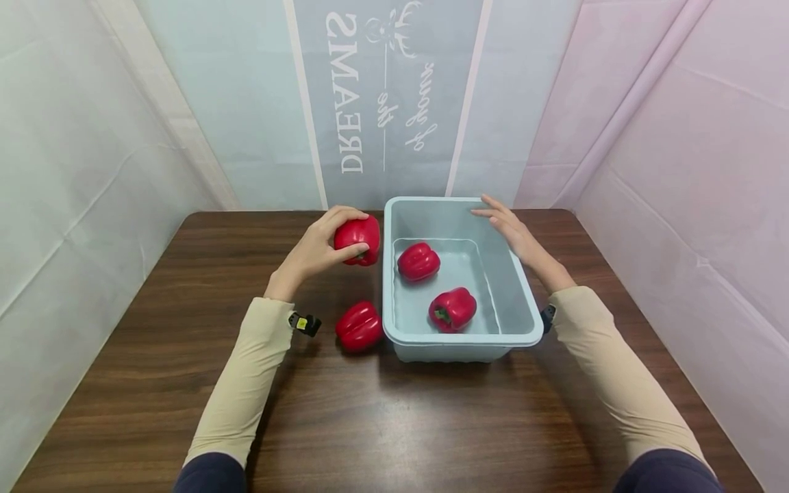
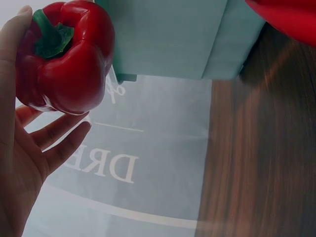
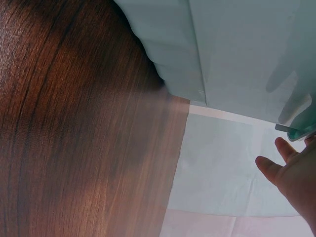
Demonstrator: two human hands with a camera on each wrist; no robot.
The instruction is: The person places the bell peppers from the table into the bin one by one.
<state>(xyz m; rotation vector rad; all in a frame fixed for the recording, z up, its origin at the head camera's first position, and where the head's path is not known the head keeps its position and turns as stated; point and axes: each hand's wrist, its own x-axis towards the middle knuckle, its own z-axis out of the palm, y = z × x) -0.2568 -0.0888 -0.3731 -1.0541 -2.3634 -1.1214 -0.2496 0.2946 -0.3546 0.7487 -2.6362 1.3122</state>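
My left hand [image 1: 314,250] grips a red bell pepper [image 1: 360,236] just left of the light blue plastic bin [image 1: 462,339]. In the left wrist view the held bell pepper [image 2: 74,64] shows its green stem, with fingers and thumb around it. Two more red bell peppers lie inside the bin, one farther back [image 1: 419,261] and one nearer the front [image 1: 453,309]. Another red bell pepper [image 1: 359,327] rests on the table against the bin's left side. My right hand [image 1: 514,233] is at the bin's back right rim, its fingers fairly straight.
The bin stands on a dark brown wooden table [image 1: 382,438]. Behind the table hangs a grey and pale blue cloth [image 1: 394,103] with mirrored lettering. Pale cloth walls rise on the left [image 1: 80,171] and right [image 1: 696,171].
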